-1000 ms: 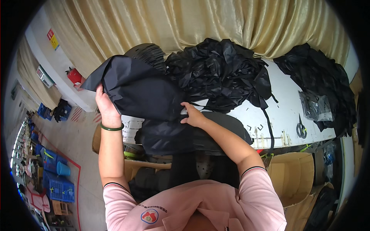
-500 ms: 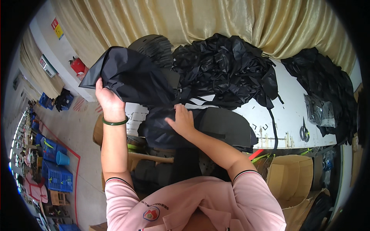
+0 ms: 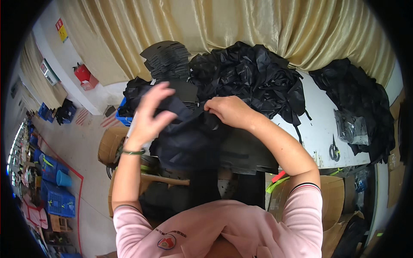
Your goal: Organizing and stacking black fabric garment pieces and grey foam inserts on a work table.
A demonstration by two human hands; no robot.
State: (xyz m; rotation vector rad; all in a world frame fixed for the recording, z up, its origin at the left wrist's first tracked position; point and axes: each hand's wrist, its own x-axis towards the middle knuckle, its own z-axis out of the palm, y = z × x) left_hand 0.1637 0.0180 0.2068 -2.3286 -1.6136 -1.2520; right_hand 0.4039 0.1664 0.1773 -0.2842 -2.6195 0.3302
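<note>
"Where are your hands?"

"Near the middle of the frame, apart from each other. My left hand [image 3: 151,114] is open, fingers spread and blurred; I can't tell whether it touches anything. A dark green bangle [image 3: 134,152] circles that wrist. My right hand [image 3: 230,111], a little right of it, has thumb and fingertips pinched on the upper edge of a black cloth [image 3: 185,148]."

"And where does that cloth lie?"

"At the centre, just below my hands, at the near edge of a white table [image 3: 312,129]. A dark flat panel [image 3: 245,146] shows beside its right end, under my right forearm."

"What's around them?"

"Above my left hand, a stack of dark panels [image 3: 165,60]. Right of that, in the upper middle, a crumpled heap of black fabric [image 3: 249,81]. Toward the right edge there's another black heap [image 3: 355,96], with a clear plastic bag [image 3: 350,127] against it and scissors [image 3: 334,148] lying below."

"Farther out?"

"A gold curtain [image 3: 223,26] hangs across the top. An open carton [image 3: 333,195] stands at lower right, another carton [image 3: 112,144] left of the table. On the floor at lower left are blue crates [image 3: 61,203]; a red box [image 3: 84,77] is at upper left."
</note>
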